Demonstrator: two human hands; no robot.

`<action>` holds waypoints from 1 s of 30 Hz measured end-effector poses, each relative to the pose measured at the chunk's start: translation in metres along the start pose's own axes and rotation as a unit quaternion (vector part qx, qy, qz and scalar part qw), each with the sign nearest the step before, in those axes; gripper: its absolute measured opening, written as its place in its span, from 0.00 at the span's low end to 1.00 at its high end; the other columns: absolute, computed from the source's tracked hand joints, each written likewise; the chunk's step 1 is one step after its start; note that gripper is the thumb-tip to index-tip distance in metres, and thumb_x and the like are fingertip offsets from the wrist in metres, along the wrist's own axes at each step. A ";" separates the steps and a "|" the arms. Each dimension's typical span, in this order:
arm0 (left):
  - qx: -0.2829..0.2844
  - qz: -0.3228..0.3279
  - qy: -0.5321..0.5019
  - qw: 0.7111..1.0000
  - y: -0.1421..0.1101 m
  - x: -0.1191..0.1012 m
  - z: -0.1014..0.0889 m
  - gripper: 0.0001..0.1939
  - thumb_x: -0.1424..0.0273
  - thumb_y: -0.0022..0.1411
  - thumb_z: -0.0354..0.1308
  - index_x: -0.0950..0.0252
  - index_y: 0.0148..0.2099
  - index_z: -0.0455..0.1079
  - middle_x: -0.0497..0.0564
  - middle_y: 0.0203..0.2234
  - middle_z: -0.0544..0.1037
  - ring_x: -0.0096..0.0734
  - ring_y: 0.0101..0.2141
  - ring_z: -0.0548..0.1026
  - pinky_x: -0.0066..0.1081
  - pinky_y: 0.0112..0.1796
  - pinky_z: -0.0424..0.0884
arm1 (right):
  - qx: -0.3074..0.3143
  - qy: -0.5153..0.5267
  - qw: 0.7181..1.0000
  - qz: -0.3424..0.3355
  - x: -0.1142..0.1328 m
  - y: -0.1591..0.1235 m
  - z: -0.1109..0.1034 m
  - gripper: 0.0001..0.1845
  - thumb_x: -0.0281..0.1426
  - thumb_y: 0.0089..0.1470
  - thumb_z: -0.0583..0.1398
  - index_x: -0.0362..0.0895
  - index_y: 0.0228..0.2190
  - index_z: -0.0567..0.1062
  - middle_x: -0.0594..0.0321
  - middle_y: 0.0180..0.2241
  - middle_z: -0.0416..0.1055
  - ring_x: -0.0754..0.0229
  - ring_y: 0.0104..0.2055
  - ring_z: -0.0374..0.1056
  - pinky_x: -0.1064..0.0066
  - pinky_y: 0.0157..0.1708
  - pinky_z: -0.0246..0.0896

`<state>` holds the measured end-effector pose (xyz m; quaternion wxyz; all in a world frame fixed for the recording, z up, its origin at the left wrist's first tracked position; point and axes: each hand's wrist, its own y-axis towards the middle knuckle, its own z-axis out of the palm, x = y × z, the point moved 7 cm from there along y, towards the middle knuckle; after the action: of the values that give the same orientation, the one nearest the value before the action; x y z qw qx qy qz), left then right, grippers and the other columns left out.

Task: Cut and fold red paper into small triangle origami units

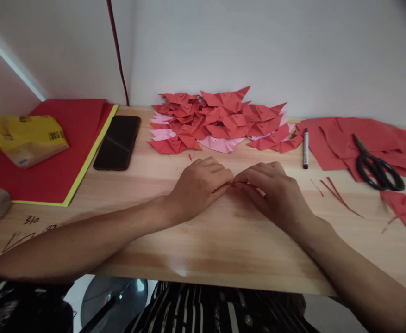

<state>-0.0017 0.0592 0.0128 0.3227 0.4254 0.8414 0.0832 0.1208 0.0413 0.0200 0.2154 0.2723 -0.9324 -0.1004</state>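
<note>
My left hand (204,185) and my right hand (270,189) meet above the middle of the wooden table, with their fingertips together in a pinch. Between the fingertips shows a thin sliver of a small piece of red paper (234,184); the fingers hide most of it, so its shape cannot be made out. Just beyond the hands, against the wall, lies a pile of folded red paper pieces (223,115), some of them pink. A few tiny red scraps (190,157) are scattered between the pile and my left hand.
At right, black-handled scissors (378,171) lie on red paper sheets (341,138), near a marker (306,149) and thin paper strips (341,199). At left are a phone (117,143), large red sheets (50,180) over yellow, and a yellow packet (32,138). The table's edge (223,284) runs before me.
</note>
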 end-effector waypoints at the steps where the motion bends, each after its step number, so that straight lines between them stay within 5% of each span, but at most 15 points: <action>1: -0.017 0.020 0.032 0.999 0.001 0.000 -0.001 0.09 0.71 0.67 0.51 0.66 0.35 0.70 0.51 0.31 0.76 0.32 0.38 0.70 0.34 0.42 0.63 | -0.017 -0.031 0.999 -0.017 0.001 0.000 0.000 0.08 0.29 0.63 0.55 0.46 0.33 0.73 0.61 0.31 0.75 0.59 0.35 0.67 0.63 0.39 0.53; 9: -0.037 0.093 0.200 0.975 -0.002 -0.010 0.007 0.13 0.75 0.69 0.47 0.65 0.33 0.70 0.51 0.32 0.77 0.36 0.42 0.69 0.38 0.42 0.59 | -0.038 -0.121 0.987 -0.096 0.005 -0.010 0.008 0.10 0.26 0.64 0.52 0.44 0.34 0.73 0.60 0.36 0.76 0.58 0.38 0.66 0.62 0.41 0.52; 16: 0.012 0.137 0.250 0.959 -0.012 -0.028 0.016 0.12 0.78 0.67 0.48 0.68 0.33 0.71 0.52 0.30 0.76 0.34 0.35 0.69 0.36 0.35 0.60 | -0.010 -0.093 0.991 -0.100 0.008 -0.021 0.011 0.10 0.24 0.63 0.53 0.41 0.36 0.75 0.57 0.37 0.75 0.57 0.36 0.65 0.64 0.38 0.55; 24: 0.032 0.135 0.287 0.948 -0.025 -0.039 0.018 0.11 0.79 0.66 0.49 0.75 0.42 0.73 0.59 0.39 0.77 0.39 0.42 0.73 0.37 0.40 0.68 | 0.004 -0.100 0.992 -0.079 0.026 -0.026 0.004 0.12 0.23 0.63 0.53 0.37 0.43 0.75 0.53 0.41 0.76 0.54 0.40 0.69 0.61 0.41 0.61; 30: 0.014 0.138 0.298 0.945 -0.029 -0.041 0.019 0.13 0.78 0.65 0.49 0.79 0.46 0.73 0.62 0.41 0.78 0.41 0.44 0.74 0.38 0.45 0.69 | 0.008 -0.120 0.992 -0.032 0.041 -0.036 0.019 0.26 0.23 0.64 0.51 0.28 0.61 0.56 0.45 0.55 0.69 0.54 0.57 0.64 0.59 0.56 0.56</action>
<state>0.0085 0.0074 0.0054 0.0369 0.4973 0.8335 0.2381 0.0977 -0.0103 0.0062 0.0965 0.2896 -0.9431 -0.1320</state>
